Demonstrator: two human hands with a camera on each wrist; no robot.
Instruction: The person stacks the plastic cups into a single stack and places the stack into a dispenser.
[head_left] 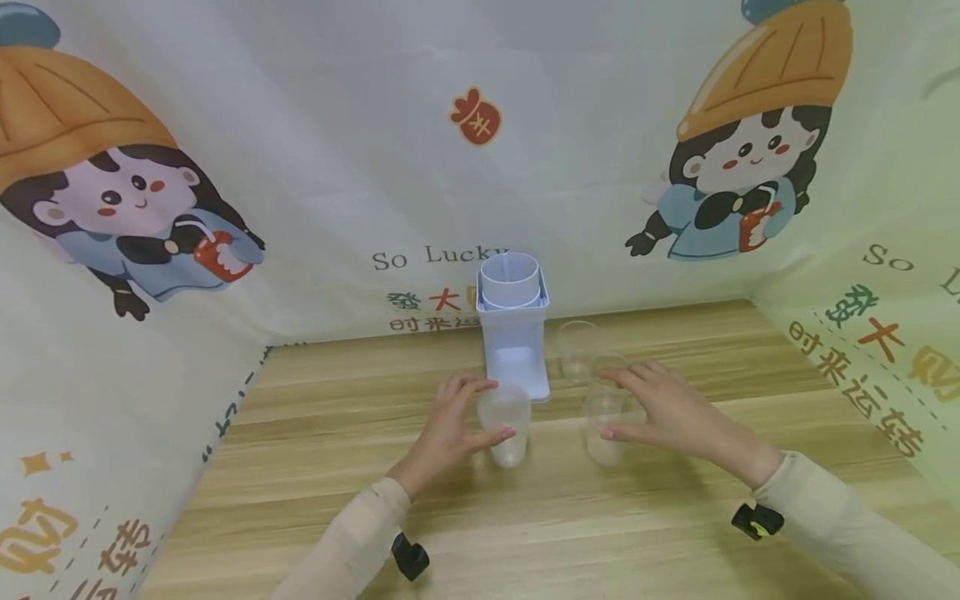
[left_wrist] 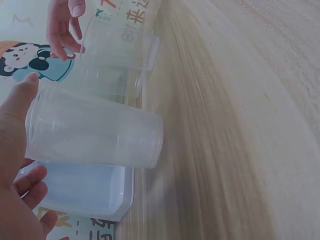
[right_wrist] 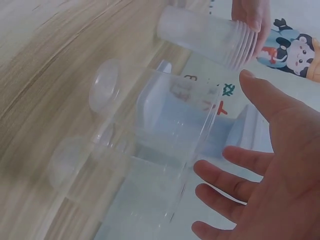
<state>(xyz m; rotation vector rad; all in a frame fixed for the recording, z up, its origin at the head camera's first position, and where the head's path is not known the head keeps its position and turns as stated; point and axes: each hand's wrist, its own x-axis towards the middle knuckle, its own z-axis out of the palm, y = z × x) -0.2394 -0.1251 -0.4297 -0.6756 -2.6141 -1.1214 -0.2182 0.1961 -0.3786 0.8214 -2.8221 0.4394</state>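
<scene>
My left hand (head_left: 448, 421) holds a stack of clear plastic cups (head_left: 507, 425) near its rims, thumb on the near side and fingers on the far side. The stack stands upright on the wooden table; several nested rims show in the right wrist view. My right hand (head_left: 663, 408) is beside a clear plastic cup (head_left: 603, 429), fingers spread and thumb apart. In the right wrist view a gap shows between the fingertips (right_wrist: 202, 167) and this cup (right_wrist: 165, 110). Another clear cup (head_left: 577, 354) stands just behind it, partly overlapped.
Behind the stack is a pale blue plastic stand (head_left: 513, 333) with a round tube (head_left: 510, 279) in its top. The wooden table (head_left: 337, 467) meets a printed cloth backdrop (head_left: 337, 192) at the back and sides. Each wrist carries a small black mount (head_left: 410, 557).
</scene>
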